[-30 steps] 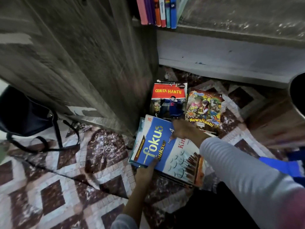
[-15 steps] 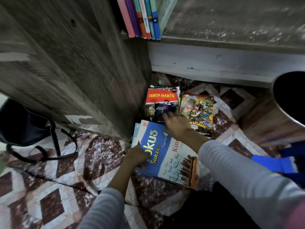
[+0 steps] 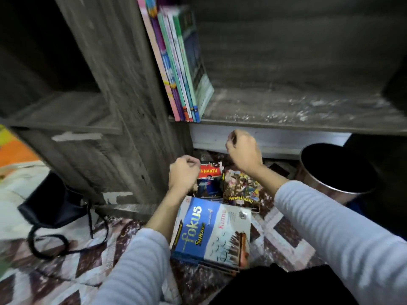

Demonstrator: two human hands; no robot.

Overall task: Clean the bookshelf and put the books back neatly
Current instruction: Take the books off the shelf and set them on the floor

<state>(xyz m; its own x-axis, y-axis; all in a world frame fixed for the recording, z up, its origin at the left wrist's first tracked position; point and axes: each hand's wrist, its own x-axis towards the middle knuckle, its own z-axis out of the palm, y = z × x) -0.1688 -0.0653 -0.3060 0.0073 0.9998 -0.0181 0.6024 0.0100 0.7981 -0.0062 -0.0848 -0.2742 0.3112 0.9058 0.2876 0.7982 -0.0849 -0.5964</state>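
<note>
Currently: blue book (image 3: 204, 230) flat on the floor (image 3: 77, 271) before the bookshelf (image 3: 123, 84), cover up, long axis roughly left to right. Clenched, holding nothing: left grip (image 3: 184, 175) over the comics (image 3: 240, 190), right grip (image 3: 242, 153) higher.

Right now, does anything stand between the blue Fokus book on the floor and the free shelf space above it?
Nothing visible does. The shelf board is bare right of the leaning books, and the Fokus book lies on top of its pile.

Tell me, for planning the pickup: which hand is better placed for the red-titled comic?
Likely the left hand: it hovers beside the red-titled comic; the right hand is up by the shelf edge.
</note>
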